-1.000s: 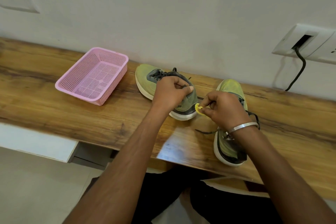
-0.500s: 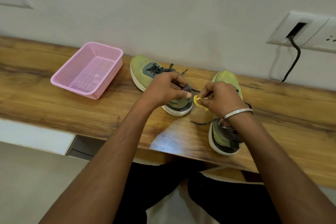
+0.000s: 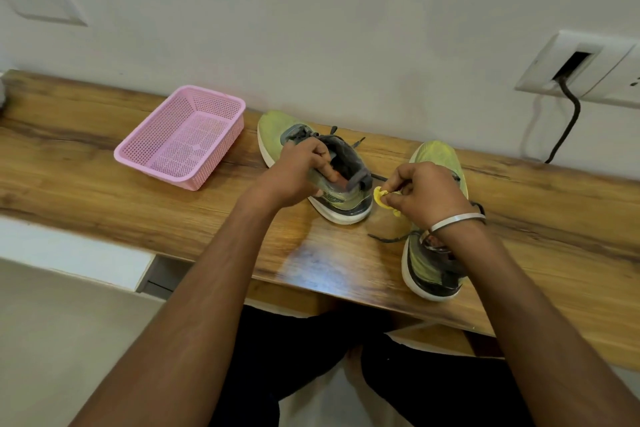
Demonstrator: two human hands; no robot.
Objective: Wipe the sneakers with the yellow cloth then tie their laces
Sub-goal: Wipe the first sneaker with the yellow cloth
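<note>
1. At the left sneaker (image 3: 341,196), left hand (image 3: 294,173) grips the collar, fingers (image 3: 325,168) curled inside the opening.
2. Right hand (image 3: 427,196) hovers just beside its heel, fingers pinching the bunched yellow cloth (image 3: 380,197).
3. Right sneaker (image 3: 431,263) lies under that wrist, laces (image 3: 388,238) loose on the wooden surface (image 3: 104,191).
4. Pink basket (image 3: 181,139) sits left, apart.

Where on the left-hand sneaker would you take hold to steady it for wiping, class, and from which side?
Take the left-hand sneaker at its heel collar, from the near side. The opening faces up and the heel points toward the person, so fingers hook inside with the thumb outside, as the left hand does, leaving its outer surfaces free.
</note>
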